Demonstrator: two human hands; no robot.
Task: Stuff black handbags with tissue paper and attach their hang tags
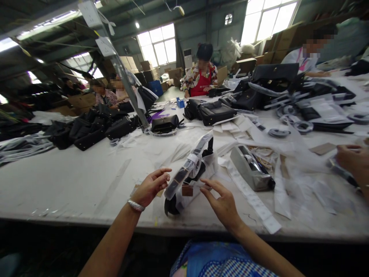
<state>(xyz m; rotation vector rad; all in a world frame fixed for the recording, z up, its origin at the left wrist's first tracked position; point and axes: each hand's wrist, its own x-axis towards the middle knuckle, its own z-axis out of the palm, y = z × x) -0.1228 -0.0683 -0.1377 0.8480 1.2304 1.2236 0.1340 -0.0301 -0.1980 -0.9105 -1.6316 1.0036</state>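
Observation:
A black strap wrapped in clear plastic and white foam (188, 169) stands tilted on the white table (86, 184) right in front of me. My left hand (151, 186) is beside its left side, fingers curled with the tips touching the wrapping. My right hand (221, 202) is just right of it, fingers spread, with the thumb and forefinger at a small brown tag (187, 190) and a strip of clear tape on the wrapping. A silver bracelet sits on my left wrist.
A grey tape dispenser (250, 167) lies to the right, with white paper strips (253, 200) around it. Another person's hand (353, 159) works at the far right. Black bags (216, 111) are piled across the table, and several seated people work behind them.

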